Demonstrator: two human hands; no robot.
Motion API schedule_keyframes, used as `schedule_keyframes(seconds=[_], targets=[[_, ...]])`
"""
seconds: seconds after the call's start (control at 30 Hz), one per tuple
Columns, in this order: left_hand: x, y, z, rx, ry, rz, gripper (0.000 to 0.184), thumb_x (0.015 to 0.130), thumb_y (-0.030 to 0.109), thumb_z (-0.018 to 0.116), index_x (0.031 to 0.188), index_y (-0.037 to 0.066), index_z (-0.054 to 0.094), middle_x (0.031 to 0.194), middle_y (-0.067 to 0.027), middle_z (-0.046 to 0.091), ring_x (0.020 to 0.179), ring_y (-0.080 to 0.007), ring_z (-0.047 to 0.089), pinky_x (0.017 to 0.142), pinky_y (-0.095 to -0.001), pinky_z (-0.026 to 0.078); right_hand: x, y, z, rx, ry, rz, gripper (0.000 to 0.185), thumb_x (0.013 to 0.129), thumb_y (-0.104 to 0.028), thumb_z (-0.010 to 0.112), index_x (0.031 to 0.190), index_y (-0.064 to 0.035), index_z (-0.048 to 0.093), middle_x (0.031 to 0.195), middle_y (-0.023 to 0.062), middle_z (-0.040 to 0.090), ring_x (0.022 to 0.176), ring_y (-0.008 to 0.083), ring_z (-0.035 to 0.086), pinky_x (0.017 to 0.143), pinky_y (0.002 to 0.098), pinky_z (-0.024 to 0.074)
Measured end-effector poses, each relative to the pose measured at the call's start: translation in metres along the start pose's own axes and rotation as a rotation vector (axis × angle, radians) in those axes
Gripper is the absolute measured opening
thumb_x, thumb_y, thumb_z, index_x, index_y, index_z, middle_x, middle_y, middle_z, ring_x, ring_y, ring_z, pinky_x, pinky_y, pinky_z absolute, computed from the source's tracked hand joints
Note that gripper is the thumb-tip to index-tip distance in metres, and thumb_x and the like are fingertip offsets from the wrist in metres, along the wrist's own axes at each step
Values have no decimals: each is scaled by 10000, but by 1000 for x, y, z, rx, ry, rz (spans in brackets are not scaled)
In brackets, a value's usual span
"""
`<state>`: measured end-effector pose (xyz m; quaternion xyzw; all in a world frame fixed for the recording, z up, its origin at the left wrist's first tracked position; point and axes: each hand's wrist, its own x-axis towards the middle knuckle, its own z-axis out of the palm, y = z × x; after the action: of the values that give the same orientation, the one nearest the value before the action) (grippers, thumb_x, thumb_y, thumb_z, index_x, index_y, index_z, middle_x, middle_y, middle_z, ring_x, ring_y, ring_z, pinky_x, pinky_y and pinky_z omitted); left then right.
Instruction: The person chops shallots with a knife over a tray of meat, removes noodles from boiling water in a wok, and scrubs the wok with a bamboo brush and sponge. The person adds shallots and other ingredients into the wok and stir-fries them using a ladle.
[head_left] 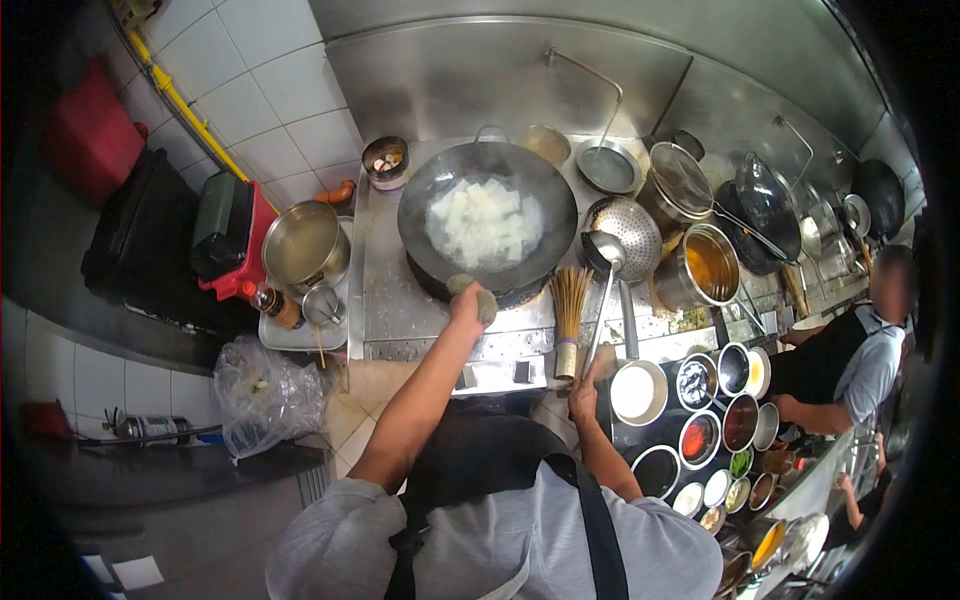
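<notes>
A large dark wok (415,215) sits on the stove, with pale white pieces (487,222) in steaming liquid inside it. My left hand (470,306) is closed on a greenish cloth (485,303) at the wok's near edge. Farther right, my right hand (583,398) is closed around the handle end of a long metal ladle (603,310). The ladle's bowl rests over a perforated strainer (635,235). Between my hands stands a bamboo brush (567,335), close to the ladle.
Metal pots (697,265) and several sauce bowls (640,392) stand at the right. A steel pot (305,245) and a bottle (277,305) are on a tray at the left, above a plastic bag (265,395). Co-workers (850,365) stand at the far right.
</notes>
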<state>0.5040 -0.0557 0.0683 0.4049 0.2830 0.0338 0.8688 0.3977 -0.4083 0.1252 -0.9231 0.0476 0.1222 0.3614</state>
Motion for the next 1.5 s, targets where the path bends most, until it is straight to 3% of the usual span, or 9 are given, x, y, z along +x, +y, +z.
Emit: schedule_keyframes(seconds=[0.73,0.83,1.03,1.13,1.27,1.5], targets=[[-11,8,3,75,-47,119,264,749,201,648,982,134,544,858,-84,578,682,-257,595,533,-423,489,5,10,5,-4,-7,7,729,971,-198,457,1539,-199,0,966,391,605,939,546,586,808,577,442],[-5,7,4,-179,11,-112,244,748,199,644,964,142,547,849,-78,579,683,-249,593,534,-420,488,5,10,6,38,-31,17,723,974,-199,457,1539,-195,5,972,392,604,955,549,579,813,579,438],[-6,6,3,79,-24,53,212,742,195,639,928,138,555,825,-76,578,669,-242,592,525,-413,482,5,12,8,-17,25,-44,740,969,-195,455,1540,-206,-15,943,381,613,919,541,597,777,566,448],[-15,14,9,49,-41,37,217,741,193,637,932,133,556,826,-77,579,658,-245,593,520,-411,481,4,11,6,-5,28,-48,743,968,-197,459,1539,-207,-17,964,387,608,926,548,590,783,567,449],[-17,18,12,-302,-8,-165,225,740,189,641,939,124,558,827,-80,580,655,-248,597,523,-410,486,4,10,6,9,9,-27,741,969,-198,457,1539,-209,-16,986,390,604,933,548,589,790,567,449],[-7,10,6,-368,-27,-197,237,743,191,643,951,117,558,829,-84,582,658,-252,601,528,-408,489,3,8,4,14,-5,-7,740,970,-200,458,1540,-213,-15,1006,390,602,955,538,593,808,558,453]])
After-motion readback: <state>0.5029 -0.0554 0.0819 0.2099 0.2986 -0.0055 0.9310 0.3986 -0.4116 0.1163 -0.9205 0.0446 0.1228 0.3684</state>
